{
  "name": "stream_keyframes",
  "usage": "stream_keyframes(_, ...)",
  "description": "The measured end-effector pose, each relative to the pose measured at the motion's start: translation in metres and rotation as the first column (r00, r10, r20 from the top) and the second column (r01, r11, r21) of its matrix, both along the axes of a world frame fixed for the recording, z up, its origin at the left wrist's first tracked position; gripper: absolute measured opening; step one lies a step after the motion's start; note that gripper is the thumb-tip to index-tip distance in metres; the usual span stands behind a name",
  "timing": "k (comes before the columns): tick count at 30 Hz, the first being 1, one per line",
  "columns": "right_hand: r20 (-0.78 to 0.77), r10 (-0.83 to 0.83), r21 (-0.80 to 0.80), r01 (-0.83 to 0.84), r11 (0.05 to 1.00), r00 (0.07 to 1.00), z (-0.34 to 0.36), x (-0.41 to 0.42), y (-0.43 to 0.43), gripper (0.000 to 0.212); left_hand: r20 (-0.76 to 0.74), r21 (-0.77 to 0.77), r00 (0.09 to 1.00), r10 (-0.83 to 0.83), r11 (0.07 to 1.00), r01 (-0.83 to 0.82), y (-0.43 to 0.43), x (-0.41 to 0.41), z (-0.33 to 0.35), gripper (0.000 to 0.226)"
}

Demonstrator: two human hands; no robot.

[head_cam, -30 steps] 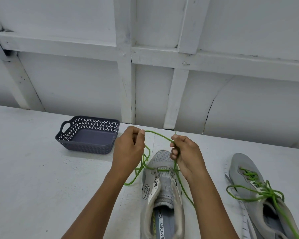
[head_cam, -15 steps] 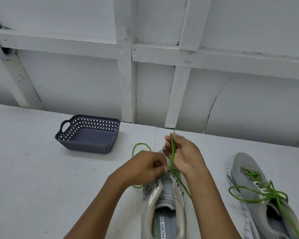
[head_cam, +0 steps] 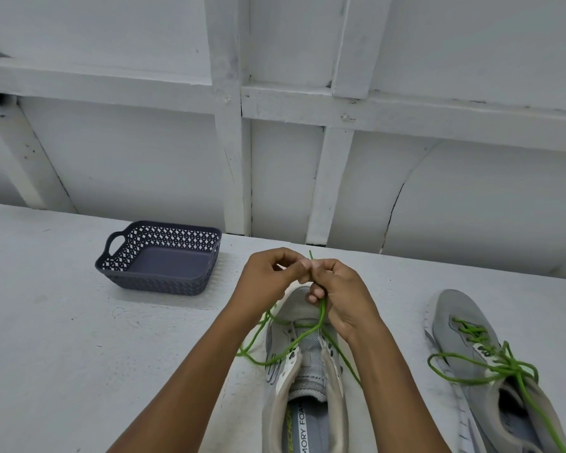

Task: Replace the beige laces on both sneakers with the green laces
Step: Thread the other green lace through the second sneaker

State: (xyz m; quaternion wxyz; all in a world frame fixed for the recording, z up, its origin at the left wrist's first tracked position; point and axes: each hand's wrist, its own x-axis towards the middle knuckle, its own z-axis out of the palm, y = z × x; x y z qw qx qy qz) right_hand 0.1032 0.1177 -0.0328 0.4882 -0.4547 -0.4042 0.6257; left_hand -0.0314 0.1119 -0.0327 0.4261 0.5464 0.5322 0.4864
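A grey sneaker (head_cam: 304, 371) lies in front of me with its toe pointing away. A green lace (head_cam: 321, 317) crosses its lowest eyelets, and its strands trail over both sides. Above the toe, my left hand (head_cam: 268, 282) and my right hand (head_cam: 340, 292) meet, both pinching the green lace; its tip pokes up between them. A second grey sneaker (head_cam: 471, 361) lies at the right, laced with a green lace (head_cam: 490, 361) whose loose loops spill over it. No beige lace is visible.
A dark blue perforated basket (head_cam: 159, 256) with handles stands at the back left of the white table (head_cam: 62, 354). A white panelled wall (head_cam: 275, 142) rises just behind the table.
My left hand rose from the sneaker's eyelets up to my right hand above the toe. Both hands now hold the lace end together. The lace loop by the toe has gone.
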Motion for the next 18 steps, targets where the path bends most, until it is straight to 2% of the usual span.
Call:
stream_keyframes(3, 0.005, 0.012, 0.002, -0.012, 1.0, 1.0, -0.001, 0.0, 0.001, 0.004, 0.036, -0.013, 0.998, -0.053, 0.999, 0.053, 0.005, -0.001, 0.005, 0.006)
stream_keyframes(6, -0.042, 0.033, 0.015, -0.032, 0.999, 0.999, -0.001, 0.001, 0.003, 0.011, 0.076, -0.008, 0.995, -0.058, 0.998, 0.058, 0.01, -0.001, 0.006, 0.007)
stream_keyframes(10, -0.091, 0.061, 0.032, -0.059, 0.998, 0.994, -0.003, 0.005, 0.006, 0.011, 0.116, -0.016, 0.993, 0.036, 0.999, -0.034, 0.019, 0.001, 0.007, 0.007)
stream_keyframes(16, -0.122, -0.046, 0.08, 0.056, 0.995, 0.992, -0.011, 0.003, 0.01, 0.006, 0.164, -0.044, 0.981, 0.108, 0.994, -0.102, 0.023, 0.009, 0.006, 0.005)
stream_keyframes(18, -0.1, -0.044, 0.077, 0.052, 0.996, 0.994, -0.013, 0.002, 0.012, 0.008, 0.152, -0.047, 0.986, 0.067, 0.997, -0.061, 0.022, 0.011, 0.003, 0.005)
